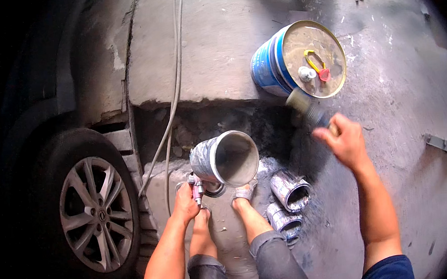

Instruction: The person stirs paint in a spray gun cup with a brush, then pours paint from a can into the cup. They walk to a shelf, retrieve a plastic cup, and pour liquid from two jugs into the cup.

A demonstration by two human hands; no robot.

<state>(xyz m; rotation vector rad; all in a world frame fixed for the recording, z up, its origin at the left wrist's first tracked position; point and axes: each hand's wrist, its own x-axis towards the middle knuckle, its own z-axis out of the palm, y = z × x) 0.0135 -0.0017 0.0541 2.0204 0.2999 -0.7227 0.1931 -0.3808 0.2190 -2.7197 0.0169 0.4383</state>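
My left hand [185,203] grips a metal spray gun [196,188], with a paint-smeared cup [204,158], white-rimmed and grey inside, directly above it and tilted toward me. My right hand [344,140], raised at the right, is closed on the handle of a wide brush [304,105], blurred, its head just below a large blue drum [267,60]. On the drum's top lie a yellow handled item [315,58], a small white piece [306,74] and a red piece [324,74].
Several paint-covered cans [283,189] sit right of my feet. A car wheel [99,213] is close on the left. Hoses [172,101] run along the concrete slab [213,48]. A broken-edged dark pit [258,122] lies ahead. A metal bar [441,144] lies far right.
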